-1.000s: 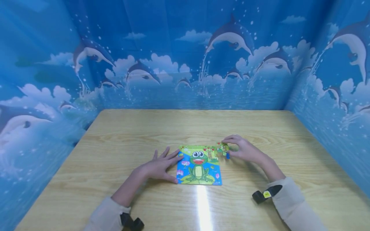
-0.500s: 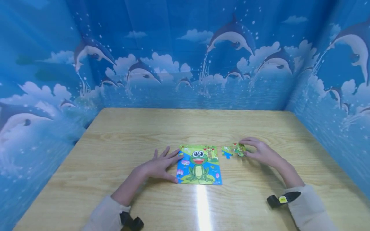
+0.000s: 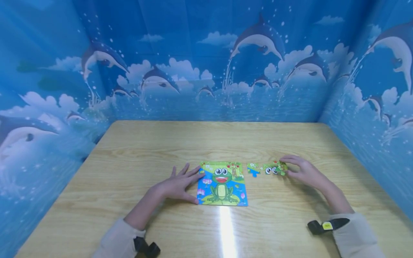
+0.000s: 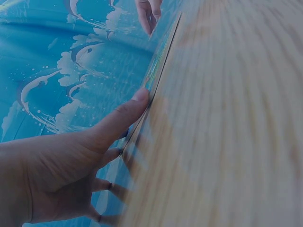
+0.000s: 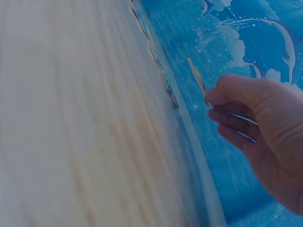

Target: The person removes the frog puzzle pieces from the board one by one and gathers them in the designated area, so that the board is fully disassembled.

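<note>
A square frog puzzle (image 3: 222, 190) lies on the table in the head view. My left hand (image 3: 177, 186) rests at its left side with fingers spread. In the left wrist view the thumb (image 4: 128, 113) touches the board's edge. To the right of the puzzle lie a green-and-blue puzzle piece (image 3: 254, 170) and a piece with frog eyes (image 3: 268, 170). Just beyond them my right hand (image 3: 306, 173) pinches a green puzzle piece (image 3: 283, 168) between thumb and fingers. In the right wrist view that piece (image 5: 196, 75) shows edge-on, tilted and held off the table.
Beneath everything is a wood-grain table (image 3: 167, 143), with a bright strip of reflected light in front of the puzzle. A blue dolphin-print curtain (image 3: 180, 64) hangs behind the table and along its sides.
My right hand has moved to the right, away from the frog puzzle. Two pieces that it held or covered now lie apart in a row on the table. The left hand stays still.
</note>
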The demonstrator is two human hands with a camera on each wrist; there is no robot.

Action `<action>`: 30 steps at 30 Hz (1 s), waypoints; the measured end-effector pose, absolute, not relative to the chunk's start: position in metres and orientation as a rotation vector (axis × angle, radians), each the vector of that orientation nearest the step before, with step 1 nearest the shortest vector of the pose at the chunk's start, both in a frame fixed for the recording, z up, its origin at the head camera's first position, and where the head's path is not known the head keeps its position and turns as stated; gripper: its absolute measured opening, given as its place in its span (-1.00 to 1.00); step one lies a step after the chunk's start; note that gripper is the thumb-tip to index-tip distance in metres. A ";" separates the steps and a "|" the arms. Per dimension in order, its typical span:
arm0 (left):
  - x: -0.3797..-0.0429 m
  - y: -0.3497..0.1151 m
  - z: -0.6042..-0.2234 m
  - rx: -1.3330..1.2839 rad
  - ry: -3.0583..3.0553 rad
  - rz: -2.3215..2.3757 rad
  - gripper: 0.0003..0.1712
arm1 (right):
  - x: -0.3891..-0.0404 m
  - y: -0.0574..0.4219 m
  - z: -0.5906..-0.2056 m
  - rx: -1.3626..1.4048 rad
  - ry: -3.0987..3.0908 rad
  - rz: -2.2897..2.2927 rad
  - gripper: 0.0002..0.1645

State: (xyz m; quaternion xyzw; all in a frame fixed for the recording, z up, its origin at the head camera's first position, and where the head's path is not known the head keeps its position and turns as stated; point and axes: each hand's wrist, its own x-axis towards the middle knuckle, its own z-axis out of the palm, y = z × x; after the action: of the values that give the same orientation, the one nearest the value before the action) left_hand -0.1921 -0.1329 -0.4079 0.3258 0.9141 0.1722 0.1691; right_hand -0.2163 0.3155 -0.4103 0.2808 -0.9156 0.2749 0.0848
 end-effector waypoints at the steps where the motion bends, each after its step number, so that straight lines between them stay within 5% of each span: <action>1: -0.192 -0.133 -0.408 0.925 2.598 0.490 0.08 | -0.216 0.317 -0.411 0.832 -2.731 0.818 -0.51; 30: -0.193 -0.133 -0.409 0.921 2.595 0.492 0.09 | -0.217 0.349 -0.426 0.703 -2.797 0.907 -0.50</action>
State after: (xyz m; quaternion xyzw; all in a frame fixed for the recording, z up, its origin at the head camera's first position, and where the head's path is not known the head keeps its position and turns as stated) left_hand -0.1930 -0.1333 -0.4087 0.3243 0.9141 0.1731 0.1713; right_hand -0.2165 0.3487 -0.4263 0.2322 -0.9235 0.2995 0.0592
